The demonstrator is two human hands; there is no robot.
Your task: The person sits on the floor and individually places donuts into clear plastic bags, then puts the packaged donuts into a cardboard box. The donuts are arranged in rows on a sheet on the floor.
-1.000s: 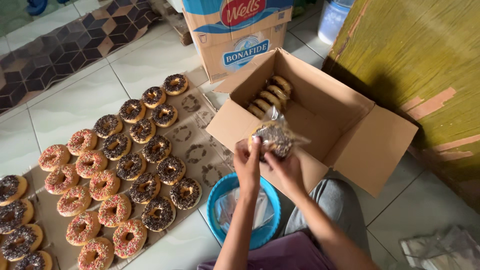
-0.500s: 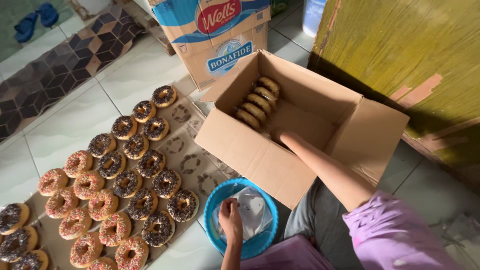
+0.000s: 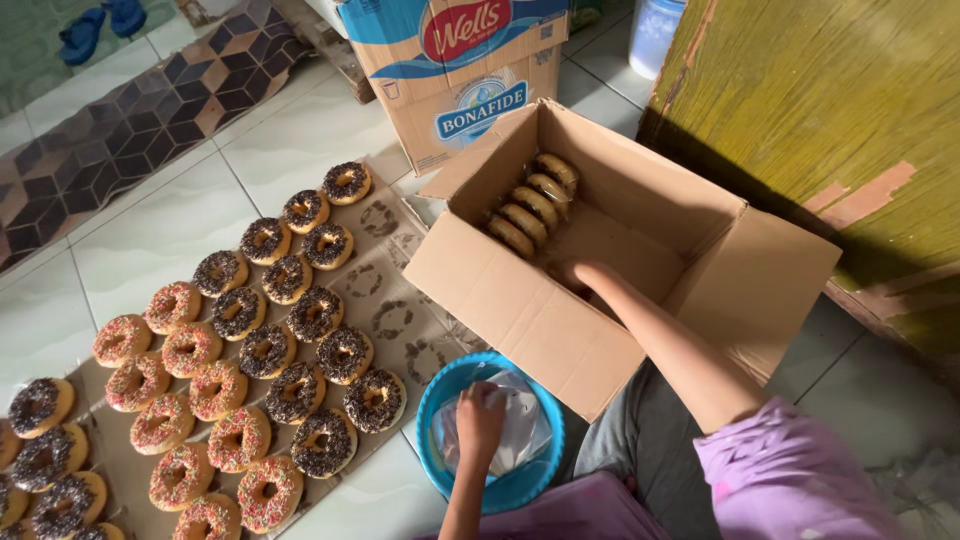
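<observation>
Down on a tiled floor [image 3: 150,240], a person's right hand [image 3: 580,275] reaches deep into an open cardboard box [image 3: 520,310], its fingers hidden low behind the near wall, so whether it is open or closed cannot be told. Standing on edge in a row along the box's far left corner are wrapped doughnuts [image 3: 532,203]. The left hand [image 3: 480,418] is inside a blue round basin [image 3: 440,385] just beside the box, fingers curled down onto the clear plastic bags [image 3: 525,425] lying in it, seemingly pinching one. To the left, a flat sheet of brown cardboard [image 3: 400,300] on the floor carries rows of ring doughnuts: chocolate-sprinkled doughnuts [image 3: 315,312] nearer the box, pink-sprinkled doughnuts [image 3: 190,348] farther out. Bare ring-shaped grease marks show on the sheet's near end. Behind the open box stands a closed printed carton [image 3: 470,70]. A yellow-green wall [image 3: 820,90] with flaking paint rises at right; a patterned mat [image 3: 110,120] lies upper left.
</observation>
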